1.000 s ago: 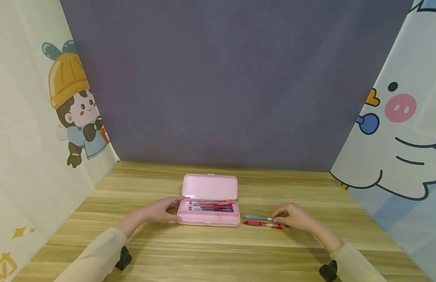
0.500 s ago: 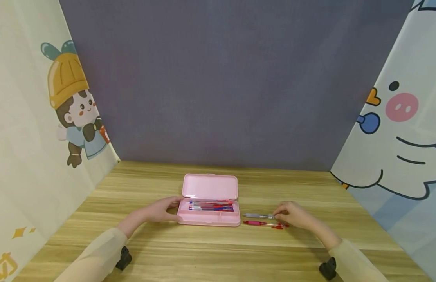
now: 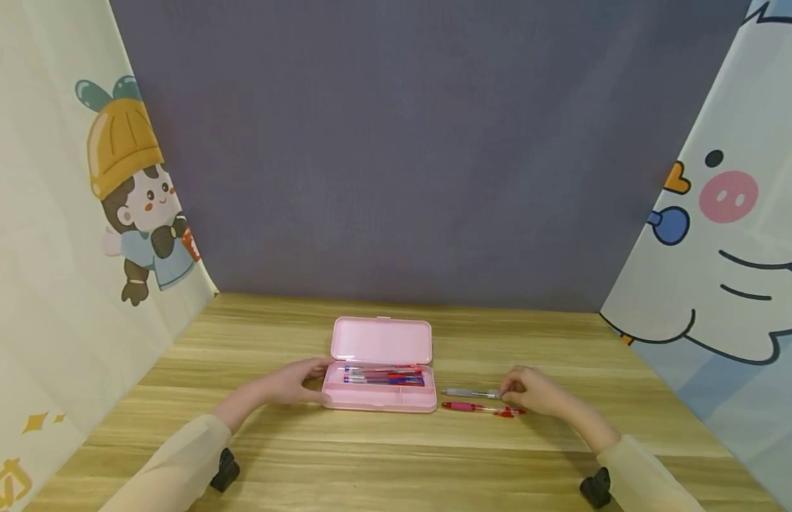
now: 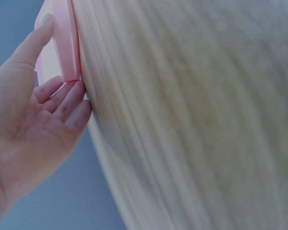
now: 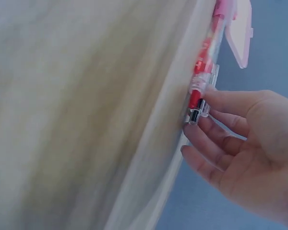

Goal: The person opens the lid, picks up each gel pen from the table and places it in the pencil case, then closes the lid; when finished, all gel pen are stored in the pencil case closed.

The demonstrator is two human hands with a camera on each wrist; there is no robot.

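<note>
A pink pencil case (image 3: 418,407) lies with its lid up, several red and blue pens (image 3: 383,374) in its rear compartment. My left hand (image 3: 292,382) holds its left end, the thumb near the front corner and the fingers towards the rear corner. On the table to the case's right, my right hand (image 3: 535,391) pinches the right end of a clear, grey-gripped pen (image 3: 469,392). Just in front of that pen lies a red pen (image 3: 475,407). In the right wrist view, the clear pen's black end (image 5: 194,116) shows at my fingertips.
The wooden table (image 3: 370,455) runs back to a dark grey cloth (image 3: 396,156). Printed cartoon sheets stand at the left (image 3: 44,213) and the right (image 3: 748,270). Each wrist wears a small black camera.
The clear pen has shifted slightly away from me, widening its gap from the red pen. My right hand has slid a little right along it. My left hand has stayed on the case.
</note>
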